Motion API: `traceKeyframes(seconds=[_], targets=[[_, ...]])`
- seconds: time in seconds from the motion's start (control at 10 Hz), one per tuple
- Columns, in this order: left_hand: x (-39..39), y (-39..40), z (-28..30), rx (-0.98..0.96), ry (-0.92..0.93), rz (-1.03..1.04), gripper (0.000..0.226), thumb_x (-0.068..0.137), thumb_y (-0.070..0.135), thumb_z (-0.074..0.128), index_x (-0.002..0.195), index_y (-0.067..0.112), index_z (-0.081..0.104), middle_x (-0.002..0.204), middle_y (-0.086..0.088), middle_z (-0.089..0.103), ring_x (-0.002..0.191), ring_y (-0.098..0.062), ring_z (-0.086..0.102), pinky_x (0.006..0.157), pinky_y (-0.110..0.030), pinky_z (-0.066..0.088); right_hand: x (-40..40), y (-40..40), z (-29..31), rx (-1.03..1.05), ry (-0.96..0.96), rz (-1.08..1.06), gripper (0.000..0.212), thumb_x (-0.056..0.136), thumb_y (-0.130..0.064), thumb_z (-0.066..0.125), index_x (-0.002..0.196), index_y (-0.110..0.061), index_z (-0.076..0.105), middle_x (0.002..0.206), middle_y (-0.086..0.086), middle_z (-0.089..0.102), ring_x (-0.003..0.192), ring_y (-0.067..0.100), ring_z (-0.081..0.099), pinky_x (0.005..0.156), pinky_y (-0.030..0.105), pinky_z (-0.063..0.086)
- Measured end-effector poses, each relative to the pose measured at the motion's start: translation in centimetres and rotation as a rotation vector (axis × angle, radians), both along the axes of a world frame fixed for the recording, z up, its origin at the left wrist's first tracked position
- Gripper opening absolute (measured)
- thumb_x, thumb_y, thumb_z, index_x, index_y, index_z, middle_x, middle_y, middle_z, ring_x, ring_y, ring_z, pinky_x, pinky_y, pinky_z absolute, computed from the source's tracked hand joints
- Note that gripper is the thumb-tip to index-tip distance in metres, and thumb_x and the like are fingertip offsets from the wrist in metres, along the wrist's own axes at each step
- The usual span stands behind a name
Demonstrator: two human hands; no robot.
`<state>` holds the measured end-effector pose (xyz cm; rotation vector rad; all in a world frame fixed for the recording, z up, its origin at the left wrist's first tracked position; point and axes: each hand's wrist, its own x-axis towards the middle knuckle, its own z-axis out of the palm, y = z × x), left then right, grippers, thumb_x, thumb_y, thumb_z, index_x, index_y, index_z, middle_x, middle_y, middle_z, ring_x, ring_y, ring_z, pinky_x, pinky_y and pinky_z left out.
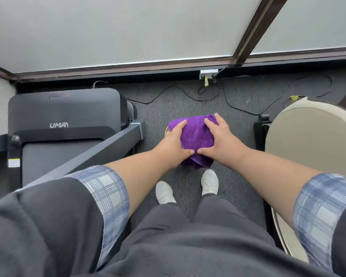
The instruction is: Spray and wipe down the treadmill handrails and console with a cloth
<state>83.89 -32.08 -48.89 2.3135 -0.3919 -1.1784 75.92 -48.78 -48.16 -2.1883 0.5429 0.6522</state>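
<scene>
Window: point(128, 27) big, flat and pale, like frosted glass, with a dark brown frame. It fills the top of the view.
Floor: point(188, 100) dark grey carpet, rough and speckled, with thin black cords point(174, 90) curling over it near the wall.
Treadmill: point(66, 114) on the left, dark grey and smooth, with round corners and white letters on its front cover. A flat belt sits below the cover.
Handrail: point(108, 144) a long, straight, dark bar that slants from the treadmill toward the person's left sleeve.
Chair: point(312, 140) on the right, with a round, smooth, cream back.
Sleeves: grey with blue and white checked cuffs, pushed up both arms.
Cloth: point(196, 140) purple, soft and fuzzy, bunched into a lump. It is held up in the air over the carpet, to the right of the handrail and not touching it, above two white shoes point(209, 181).
Left hand: point(175, 142) grips the left side of the cloth, fingers curled over the top and thumb pressed in at the bottom.
Right hand: point(220, 136) grips the right side of the cloth the same way. The two thumbs almost meet.
</scene>
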Motion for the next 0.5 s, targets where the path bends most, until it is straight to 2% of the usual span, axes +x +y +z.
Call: traceKeyframes(seconds=[0.1,0.2,0.3,0.4,0.5], targets=[[0.9,0.5,-4.3,0.087,0.045,-0.093,0.111,0.080,0.032,0.080,0.157,0.034,0.000,0.157,-0.017,0.021,0.143,-0.028,0.032,0.114,-0.032,0.029,0.4,0.5,-4.3,-0.077,0.112,-0.006,0.110,0.079,-0.036,0.084,0.160,-0.030,0.010,0.165,0.008,-0.022,0.149,0.029,0.027,0.114,0.032,0.029],[1.3,2.1,-6.7,0.225,0.041,-0.190,0.120,0.075,0.044,0.082,0.157,0.032,-0.004,0.161,-0.019,0.012,0.147,-0.033,0.025,0.119,-0.038,0.026,-0.5,0.8,-6.4,-0.151,0.248,-0.024,0.110,0.077,-0.045,0.083,0.160,-0.031,0.012,0.165,0.015,-0.018,0.143,0.037,0.037,0.115,0.037,0.032],[0.2,4.5,-5.0,0.224,0.013,-0.196,0.109,0.079,0.041,0.079,0.158,0.031,0.005,0.158,-0.014,0.023,0.142,-0.032,0.035,0.116,-0.038,0.031,-2.6,1.9,-5.4,-0.186,0.318,-0.011,0.103,0.081,-0.051,0.077,0.159,-0.028,0.016,0.167,0.015,-0.005,0.145,0.038,0.033,0.115,0.041,0.034],[-0.6,6.7,-0.4,0.240,-0.014,-0.180,0.104,0.082,0.041,0.077,0.158,0.032,0.007,0.157,-0.011,0.029,0.137,-0.031,0.042,0.112,-0.043,0.038,-4.0,3.0,-1.0,-0.220,0.323,-0.058,0.089,0.087,-0.051,0.070,0.158,-0.023,0.024,0.167,0.015,0.005,0.148,0.038,0.026,0.117,0.044,0.031],[-2.4,8.6,5.1,0.240,-0.072,-0.205,0.101,0.083,0.041,0.075,0.158,0.029,0.008,0.154,-0.011,0.034,0.135,-0.032,0.045,0.109,-0.042,0.042,-5.8,4.4,4.5,-0.277,0.260,-0.042,0.075,0.093,-0.047,0.063,0.155,-0.019,0.031,0.163,0.018,0.021,0.149,0.035,0.024,0.118,0.040,0.024]])
